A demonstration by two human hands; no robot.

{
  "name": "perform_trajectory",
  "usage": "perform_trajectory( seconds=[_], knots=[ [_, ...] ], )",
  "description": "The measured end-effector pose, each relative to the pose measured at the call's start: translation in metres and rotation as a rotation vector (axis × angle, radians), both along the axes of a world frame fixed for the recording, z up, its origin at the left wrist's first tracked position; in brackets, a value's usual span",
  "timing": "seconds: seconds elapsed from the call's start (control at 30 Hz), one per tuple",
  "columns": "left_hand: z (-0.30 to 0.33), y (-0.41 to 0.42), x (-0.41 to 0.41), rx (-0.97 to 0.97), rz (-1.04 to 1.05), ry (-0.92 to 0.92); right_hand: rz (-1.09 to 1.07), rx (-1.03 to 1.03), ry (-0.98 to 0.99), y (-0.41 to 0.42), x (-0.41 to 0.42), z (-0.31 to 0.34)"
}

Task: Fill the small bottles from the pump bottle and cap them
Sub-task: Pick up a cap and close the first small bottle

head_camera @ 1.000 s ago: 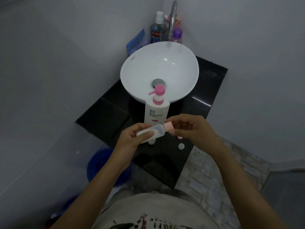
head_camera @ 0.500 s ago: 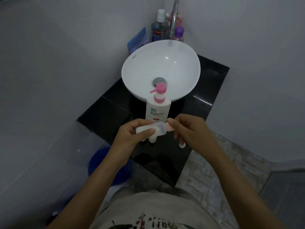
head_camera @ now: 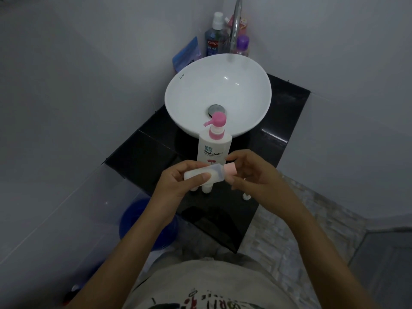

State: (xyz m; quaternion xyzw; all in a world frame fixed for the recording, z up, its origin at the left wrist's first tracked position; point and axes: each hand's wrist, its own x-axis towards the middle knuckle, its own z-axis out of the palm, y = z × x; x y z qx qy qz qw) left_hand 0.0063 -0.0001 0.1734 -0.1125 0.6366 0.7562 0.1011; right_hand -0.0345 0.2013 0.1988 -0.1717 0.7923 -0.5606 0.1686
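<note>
Here, just in front of the white Shokubutsu pump bottle [head_camera: 213,146] on the black counter [head_camera: 142,161], the left hand [head_camera: 176,186] curls closed around a small translucent bottle [head_camera: 204,175] held on its side, thumb across it. At that bottle's right end sits a pink cap [head_camera: 229,173], pinched between the right hand's [head_camera: 254,175] fingertips. Below the held bottle, two more small bottles [head_camera: 206,188] stand on the counter; right of them lies a loose white cap [head_camera: 246,197].
</note>
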Motion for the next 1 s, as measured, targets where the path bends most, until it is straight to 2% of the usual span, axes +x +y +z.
perform_trajectory(
  seconds=[0.17,0.3,0.43,0.57,0.67,0.87,1.0],
  knots=[
    [-0.0006,0.0009,0.0004,0.0,-0.018,-0.003,-0.13,0.023,-0.013,-0.0071,0.0034,-0.0023],
    [-0.0018,0.001,-0.0002,0.01,-0.007,-0.004,-0.048,-0.02,-0.013,0.0001,0.0019,-0.0008],
    [-0.0014,0.0041,0.0001,0.038,-0.018,-0.005,-0.151,0.03,-0.045,-0.0047,0.003,-0.0017],
    [-0.0021,0.0046,-0.0007,0.053,-0.001,-0.001,-0.06,-0.038,-0.045,-0.0004,0.0028,-0.0002],
    [-0.0031,0.004,-0.0006,0.046,-0.009,0.008,-0.144,0.016,-0.06,-0.0049,0.0041,-0.0016],
    [-0.007,0.0026,-0.0025,0.055,0.01,0.016,-0.061,-0.059,-0.048,-0.003,0.0063,-0.0018],
    [-0.0073,0.0055,-0.0016,0.046,0.025,0.065,-0.129,-0.112,-0.08,-0.0078,0.0094,-0.0044]
  ],
)
